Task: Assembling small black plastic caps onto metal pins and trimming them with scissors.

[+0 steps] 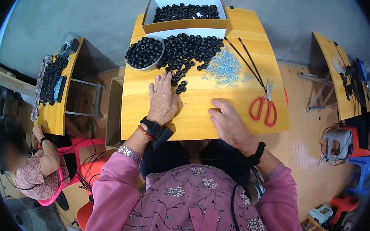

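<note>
My left hand (163, 100) lies palm down on the yellow table, fingers stretched toward a trail of small black round pieces with holes (182, 85). My right hand (231, 124) rests near the front edge with its fingers curled in; whatever they may hold is hidden. Beyond the left fingertips stands a clear round tub (160, 57) heaped with the same black pieces. A larger pile of them (190, 46) spreads beside it. To its right is a heap of small, shiny, pale blue bits (223, 68), too small to name.
Red-handled scissors (264, 105) and two thin black rods (248, 59) lie at the right. At the back, a box (184, 28) contains more black pieces. Another person (44, 165) sits at a table on the left; a further table (335, 79) and stools (365, 171) stand right.
</note>
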### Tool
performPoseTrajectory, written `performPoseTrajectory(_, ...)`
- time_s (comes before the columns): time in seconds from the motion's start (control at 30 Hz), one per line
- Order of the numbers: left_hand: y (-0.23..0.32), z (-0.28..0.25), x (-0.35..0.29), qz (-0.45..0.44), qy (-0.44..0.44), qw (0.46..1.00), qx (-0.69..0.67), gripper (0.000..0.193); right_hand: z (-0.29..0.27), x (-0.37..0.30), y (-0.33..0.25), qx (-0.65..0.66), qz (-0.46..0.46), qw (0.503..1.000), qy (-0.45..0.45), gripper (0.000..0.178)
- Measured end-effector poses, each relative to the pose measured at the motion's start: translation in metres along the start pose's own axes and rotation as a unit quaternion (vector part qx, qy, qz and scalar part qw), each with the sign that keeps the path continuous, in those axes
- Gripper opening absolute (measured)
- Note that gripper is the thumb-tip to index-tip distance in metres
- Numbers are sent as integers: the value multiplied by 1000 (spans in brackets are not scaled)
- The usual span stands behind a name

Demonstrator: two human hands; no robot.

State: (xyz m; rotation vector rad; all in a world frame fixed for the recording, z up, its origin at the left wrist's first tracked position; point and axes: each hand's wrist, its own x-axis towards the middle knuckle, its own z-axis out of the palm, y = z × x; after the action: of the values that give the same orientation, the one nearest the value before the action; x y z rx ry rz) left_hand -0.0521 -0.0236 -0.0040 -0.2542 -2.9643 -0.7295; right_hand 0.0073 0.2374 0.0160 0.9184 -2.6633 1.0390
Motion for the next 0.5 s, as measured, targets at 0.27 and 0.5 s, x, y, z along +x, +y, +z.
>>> performPoseTrajectory(0.27, 8, 3, 10, -38, 28, 995, -85, 80, 6, -2, 2, -22, -12, 999, 27, 31)
performPoseTrajectory(0.5, 28, 19, 22, -80, 72, 994, -15, 97, 8, -3, 3, -38, -23, 999, 22, 33)
